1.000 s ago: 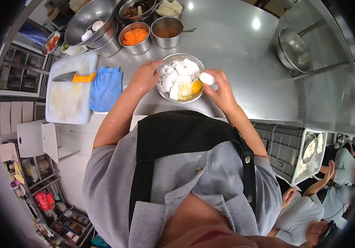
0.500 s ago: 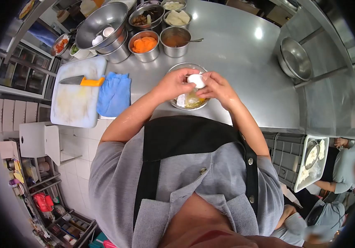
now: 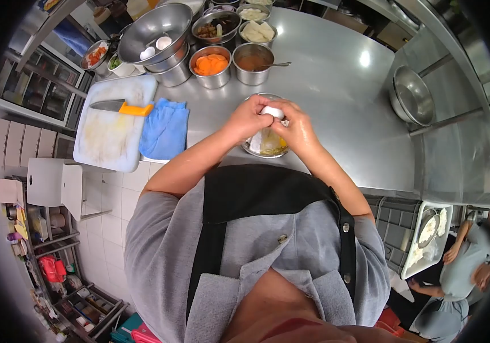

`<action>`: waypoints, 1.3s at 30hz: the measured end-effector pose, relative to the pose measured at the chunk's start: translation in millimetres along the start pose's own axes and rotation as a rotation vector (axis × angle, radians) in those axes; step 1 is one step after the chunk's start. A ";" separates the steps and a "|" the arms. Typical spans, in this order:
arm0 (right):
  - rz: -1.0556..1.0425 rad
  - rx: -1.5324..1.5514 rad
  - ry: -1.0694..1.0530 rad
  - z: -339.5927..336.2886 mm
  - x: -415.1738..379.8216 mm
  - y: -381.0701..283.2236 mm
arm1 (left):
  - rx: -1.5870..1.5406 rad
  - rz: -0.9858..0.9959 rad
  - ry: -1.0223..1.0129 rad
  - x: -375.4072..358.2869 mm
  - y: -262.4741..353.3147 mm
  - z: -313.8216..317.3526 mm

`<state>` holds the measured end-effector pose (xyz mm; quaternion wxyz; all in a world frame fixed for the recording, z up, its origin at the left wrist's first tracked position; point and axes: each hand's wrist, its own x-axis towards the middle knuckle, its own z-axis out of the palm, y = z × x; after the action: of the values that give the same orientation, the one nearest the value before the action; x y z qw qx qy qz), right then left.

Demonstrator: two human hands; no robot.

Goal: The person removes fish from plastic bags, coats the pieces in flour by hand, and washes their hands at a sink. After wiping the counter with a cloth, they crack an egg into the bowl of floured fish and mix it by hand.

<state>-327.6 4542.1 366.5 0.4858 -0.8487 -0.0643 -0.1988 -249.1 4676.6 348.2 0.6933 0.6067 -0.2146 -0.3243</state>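
A white egg (image 3: 272,112) is held between my left hand (image 3: 249,118) and my right hand (image 3: 295,124), with the fingers of both closed round it. Directly below them, a metal bowl (image 3: 248,150) on the steel counter contains clear and yellow egg and something white. My hands hide the middle of that bowl. Two more eggs, a white one (image 3: 147,53) and a paler pink one (image 3: 164,43), lie in a large metal bowl (image 3: 133,27) at the upper left.
Left on the counter are a cutting board (image 3: 108,137), an orange-handled knife (image 3: 136,110) and a blue cloth (image 3: 165,130). Orange slices (image 3: 211,64) fill a pot beside a sauce pot (image 3: 252,62). Stacked bowls (image 3: 412,94) stand right. Other people (image 3: 456,266) are lower right.
My fingers have drawn closer together round the egg, the right ones curling over it. The view has shifted slightly, and the people at lower right have moved.
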 end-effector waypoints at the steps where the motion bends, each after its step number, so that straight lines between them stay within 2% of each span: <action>1: -0.018 -0.044 0.000 0.4 0.4 0.4 | -0.020 -0.001 0.012 0.6 -0.6 0.3; 4: -0.073 -0.173 -0.011 4.2 1.8 -1.1 | 0.151 0.056 0.057 8.2 -14.4 -5.3; 10: -0.217 -0.382 -0.002 11.2 -0.2 2.3 | 0.679 0.116 0.176 4.3 -1.5 -0.8; 13: -0.221 -0.390 -0.011 8.5 -4.3 3.7 | 0.756 0.197 0.191 2.2 -1.7 1.5; 15: -0.225 -0.386 -0.039 3.9 -3.6 5.8 | 0.778 0.198 0.146 -2.2 3.1 1.2; 20: -0.398 -0.474 -0.171 -23.2 -0.5 1.1 | 0.845 0.260 -0.064 -12.2 16.0 -11.7; 24: -0.433 -0.481 -0.105 -49.0 4.7 -17.1 | 0.687 0.181 -0.142 -23.7 51.5 -12.7; 27: -0.353 -0.345 0.135 -63.7 7.8 -34.7 | 0.380 0.212 -0.135 -26.7 75.2 -16.2; 29: -0.219 0.121 0.282 -52.2 9.3 -37.3 | 0.103 0.247 -0.122 -28.1 89.4 -15.5; 30: -0.150 0.356 0.348 -46.3 10.1 -36.4 | 0.005 0.176 -0.136 -28.0 87.4 -14.7; 32: -0.073 0.405 0.263 -27.6 9.3 -13.1 | -0.186 0.049 -0.152 -25.0 76.5 -10.9; 33: -0.094 0.154 0.102 -22.4 7.8 -6.8 | -0.362 -0.046 -0.217 -22.7 66.8 -10.4; 34: -0.117 -0.098 -0.056 -21.0 6.0 -4.3 | -0.438 -0.101 -0.194 -18.8 54.9 -11.8; 36: -0.131 -0.045 0.030 -17.6 7.3 -15.9 | -0.597 -0.199 -0.140 -15.4 43.6 -21.3; 39: 0.001 0.050 0.095 -29.9 4.4 -12.4 | -0.452 0.098 -0.032 -20.4 76.6 -48.8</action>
<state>-335.5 4522.7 391.6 0.5093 -0.8261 -0.0455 -0.2369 -215.1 4729.4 416.9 0.8230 0.4196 -0.1769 -0.3397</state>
